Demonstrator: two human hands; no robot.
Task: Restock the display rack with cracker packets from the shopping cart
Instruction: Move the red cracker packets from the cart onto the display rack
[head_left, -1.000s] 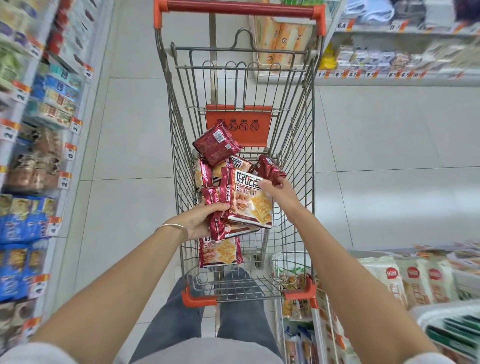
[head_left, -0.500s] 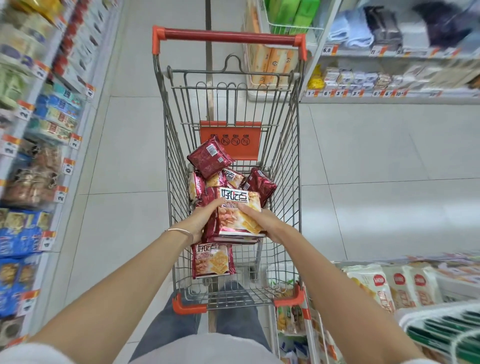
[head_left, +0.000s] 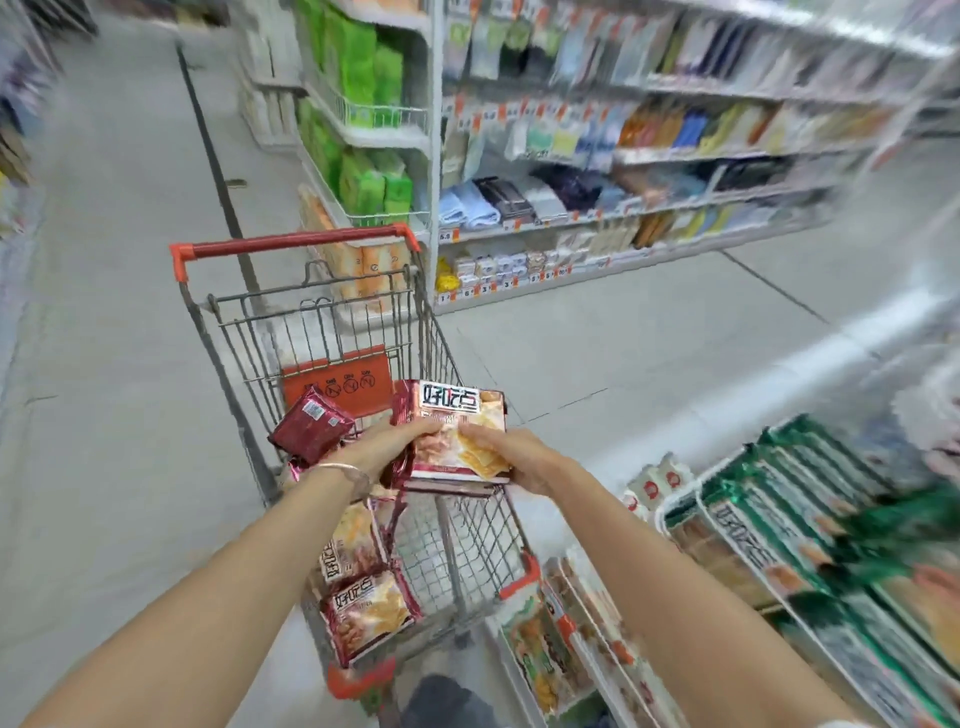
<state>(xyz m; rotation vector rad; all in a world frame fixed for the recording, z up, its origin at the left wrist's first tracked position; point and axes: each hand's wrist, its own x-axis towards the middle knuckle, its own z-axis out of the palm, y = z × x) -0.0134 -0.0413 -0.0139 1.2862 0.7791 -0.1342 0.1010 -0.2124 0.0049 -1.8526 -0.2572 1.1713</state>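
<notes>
The fingers (head_left: 422, 429) of my left hand (head_left: 387, 449) curled over the near left corner of a stack of cracker packets (head_left: 460, 415), and the fingers (head_left: 479, 434) of my right hand (head_left: 514, 457) lay across its printed top while that hand clasped the right edge, so both hands were grasping the stack between them. I held it roughly flat, printed face up, above the right side of the shopping cart (head_left: 291, 248), just over the wire rim. Just left of my left hand a dark red packet (head_left: 311, 426) sat tilted on the pile inside the cart, and more loose packets (head_left: 366, 613) lay below my left wrist at the near end of the basket. A thin bracelet (head_left: 347, 469) circled that wrist. The cart's right wire wall stood between those packets and the display rack (head_left: 769, 551), which lay low to my right, lined with green-edged packets and blurred at its far end. Both my forearms reached forward, bare and converging on the stack. Beyond the cart stood stocked shelves (head_left: 571, 208) across the pale floor (head_left: 597, 353).
</notes>
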